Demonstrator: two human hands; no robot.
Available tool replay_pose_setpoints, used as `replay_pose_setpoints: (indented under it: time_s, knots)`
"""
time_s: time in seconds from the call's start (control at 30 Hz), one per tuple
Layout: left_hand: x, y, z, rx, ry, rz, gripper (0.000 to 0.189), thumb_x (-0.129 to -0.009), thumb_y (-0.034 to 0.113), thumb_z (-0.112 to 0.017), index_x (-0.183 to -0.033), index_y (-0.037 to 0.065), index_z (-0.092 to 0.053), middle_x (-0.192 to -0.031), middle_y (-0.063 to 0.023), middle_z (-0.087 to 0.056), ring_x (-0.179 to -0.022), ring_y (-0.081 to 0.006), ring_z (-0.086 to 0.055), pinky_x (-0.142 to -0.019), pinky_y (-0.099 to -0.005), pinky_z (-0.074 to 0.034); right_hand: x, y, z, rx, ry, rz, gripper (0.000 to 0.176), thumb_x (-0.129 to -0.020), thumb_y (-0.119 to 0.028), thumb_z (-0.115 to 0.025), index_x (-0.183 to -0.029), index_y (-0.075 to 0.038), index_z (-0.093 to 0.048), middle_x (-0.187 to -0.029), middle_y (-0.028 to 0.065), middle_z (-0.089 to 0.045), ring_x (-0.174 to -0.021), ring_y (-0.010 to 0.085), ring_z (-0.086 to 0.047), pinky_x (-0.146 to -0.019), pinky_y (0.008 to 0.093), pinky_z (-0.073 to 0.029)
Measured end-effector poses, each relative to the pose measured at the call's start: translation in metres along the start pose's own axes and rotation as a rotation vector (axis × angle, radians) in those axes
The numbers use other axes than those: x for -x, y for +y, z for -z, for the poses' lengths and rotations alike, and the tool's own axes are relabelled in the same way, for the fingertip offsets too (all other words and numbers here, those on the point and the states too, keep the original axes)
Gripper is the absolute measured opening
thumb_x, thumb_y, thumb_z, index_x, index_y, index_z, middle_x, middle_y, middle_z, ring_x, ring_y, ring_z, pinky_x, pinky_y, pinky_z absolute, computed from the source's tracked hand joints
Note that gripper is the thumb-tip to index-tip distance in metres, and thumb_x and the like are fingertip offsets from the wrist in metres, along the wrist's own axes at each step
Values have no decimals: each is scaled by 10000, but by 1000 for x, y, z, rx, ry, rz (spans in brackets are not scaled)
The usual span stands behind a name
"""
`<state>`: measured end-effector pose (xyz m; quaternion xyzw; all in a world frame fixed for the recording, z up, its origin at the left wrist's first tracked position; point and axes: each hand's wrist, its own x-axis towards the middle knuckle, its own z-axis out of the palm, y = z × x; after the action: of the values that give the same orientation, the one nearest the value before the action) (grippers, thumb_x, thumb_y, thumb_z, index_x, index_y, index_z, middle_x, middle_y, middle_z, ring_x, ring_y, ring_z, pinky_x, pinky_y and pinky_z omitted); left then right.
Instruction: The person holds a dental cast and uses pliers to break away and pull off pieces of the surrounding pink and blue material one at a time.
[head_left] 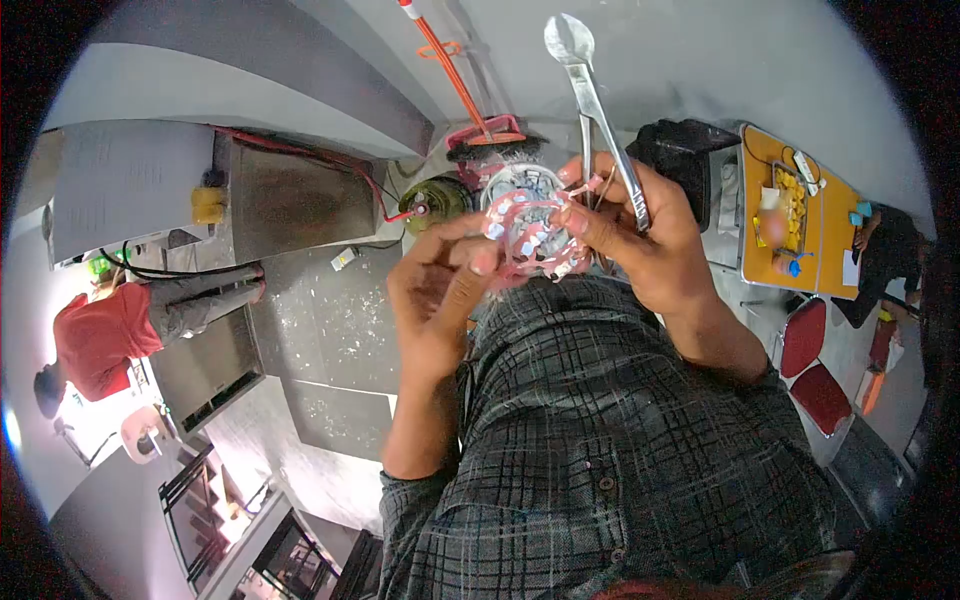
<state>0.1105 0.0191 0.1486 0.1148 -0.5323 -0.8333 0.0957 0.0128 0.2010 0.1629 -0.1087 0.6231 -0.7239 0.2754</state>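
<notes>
A pink and white piece with small metallic-looking parts point(535, 232) is held between my two hands, in front of my chest. My left hand point(440, 290) pinches its left edge with thumb and fingers. My right hand point(650, 235) grips its right side with thumb and fingertips, and also holds metal pliers point(588, 90) whose broad head points up and away. The pliers' handles pass between the fingers of my right hand. Behind the piece lies a whitish, scrap-like heap point(515, 172), partly hidden by it.
A green cylinder point(435, 205) and a red-handled broom point(455, 80) stand beyond my hands. At left, a person in red point(105, 340) is beside a workbench point(300, 200). At right are an orange table point(830, 235), red chairs point(820, 395) and another person in dark clothes point(885, 255).
</notes>
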Motion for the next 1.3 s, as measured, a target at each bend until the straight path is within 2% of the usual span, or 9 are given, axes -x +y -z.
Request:
replay_pose_setpoints:
  time_s: [0.23, 0.33, 0.57, 0.6, 0.7, 0.83, 1.07, 1.13, 1.3]
  knots:
    - [4, -10, 4, -101, 43, 79, 305, -952, 54, -621, -1213, -94, -564, -940, -171, -707, -779, -222, -700, -681, -344, -586, -4, 5, 6, 38, -69, 20, 298, -916, -50, -677, -1187, 13, -569, -896, 18, -641, -757, 54, -610, -628, 204, -498]
    - [3, -7, 2, 100, 25, 114, 308, -967, 130, -611, -1188, -82, -578, -947, -173, -695, -784, -245, -699, -672, -347, -583, -7, 9, 4, -4, 2, 14, 309, -911, -42, -678, -1190, 19, -560, -941, 46, -654, -824, 85, -644, -671, 223, -516]
    - [10, -15, 23, 41, -41, 122, 217, -981, 113, -592, -1084, -73, -633, -892, -157, -685, -708, -210, -658, -599, -320, -545, -15, 19, 1, -99, -48, -12, 337, -901, -26, -684, -1205, 24, -548, -994, 74, -648, -881, 142, -672, -704, 246, -530]
    - [12, -14, 23, 47, -2, 135, 214, -979, 119, -601, -1072, -70, -641, -873, -143, -685, -691, -194, -646, -570, -300, -518, -17, 19, -8, -119, -21, 44, 252, -924, -70, -673, -1131, 32, -571, -903, 85, -661, -668, 110, -628, -573, 261, -536]
    - [20, -9, 29, -69, 86, 115, 254, -966, 158, -606, -1054, -78, -634, -852, -152, -681, -665, -212, -648, -558, -325, -533, -21, 10, -12, -140, -124, -56, 201, -968, -142, -625, -1068, 30, -595, -848, 76, -663, -652, 118, -628, -559, 266, -518]
    - [27, -1, 43, -76, 97, 7, 186, -952, 110, -648, -1049, -48, -646, -809, -72, -663, -640, -119, -588, -540, -254, -459, -27, -1, -42, -81, -127, -8, 233, -1005, -210, -570, -1021, 20, -609, -757, 41, -635, -618, 113, -616, -553, 259, -496]
    - [37, 25, 66, -156, 328, -90, 129, -914, 91, -701, -934, -34, -676, -680, -6, -612, -564, -49, -514, -515, -206, -393, -39, -11, -77, 55, -256, -2, 228, -1007, -216, -569, -1011, 8, -612, -758, 34, -626, -601, 107, -598, -555, 248, -488]
    - [42, 34, 73, -145, 354, -88, 128, -914, 91, -701, -929, -34, -676, -682, -8, -613, -565, -50, -515, -513, -205, -391, -44, -17, -86, 62, -364, -112, 263, -994, -221, -573, -1018, 40, -600, -812, 58, -607, -648, 119, -580, -602, 265, -480]
    - [51, 41, 87, -119, 394, -106, 115, -910, 79, -699, -918, -32, -674, -680, -18, -615, -560, -60, -524, -505, -205, -386, -48, -20, -112, -35, -428, -118, 267, -988, -218, -571, -999, 48, -586, -818, 100, -593, -612, 155, -582, -561, 296, -494]
